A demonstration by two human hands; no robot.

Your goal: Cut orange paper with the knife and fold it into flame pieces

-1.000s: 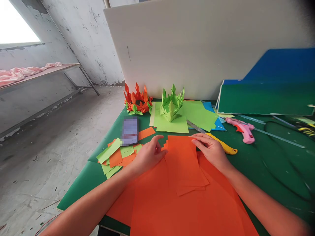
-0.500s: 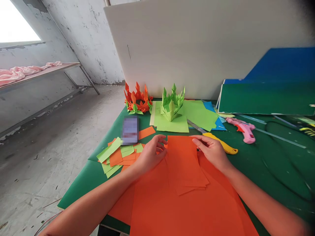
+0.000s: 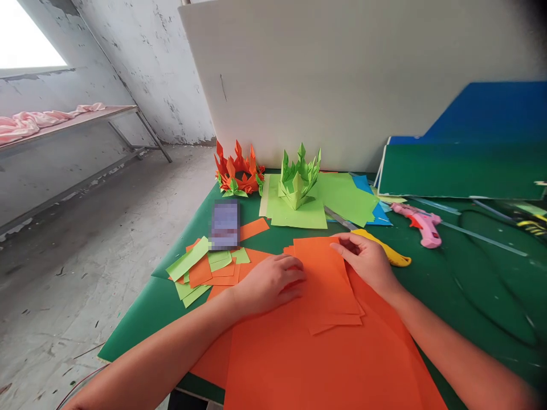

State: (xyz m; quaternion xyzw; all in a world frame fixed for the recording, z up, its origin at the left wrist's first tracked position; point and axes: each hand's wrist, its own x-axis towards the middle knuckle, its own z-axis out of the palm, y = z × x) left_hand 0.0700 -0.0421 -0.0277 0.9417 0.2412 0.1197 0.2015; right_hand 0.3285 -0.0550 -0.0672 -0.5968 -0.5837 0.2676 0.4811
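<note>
At the near centre of the worktop (image 3: 427, 279), one fanned stack of orange paper slips (image 3: 325, 279).
In the head view, the right hand (image 3: 365, 256) pinches the stack's far right corner; the left hand (image 3: 276, 280), fingers slightly parted, lies at its left edge. Smooth orange sheets (image 3: 333, 370) spread beneath; two spiky folded crowns stand far off, one orange crown (image 3: 231, 168), one green crown (image 3: 296, 197).

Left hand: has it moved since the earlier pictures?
Yes: judged against the green crown, the left hand has moved right and nearer the person.

Peeling wall (image 3: 145, 68), grey floor (image 3: 111, 250); bright window (image 3: 25, 34)
</note>
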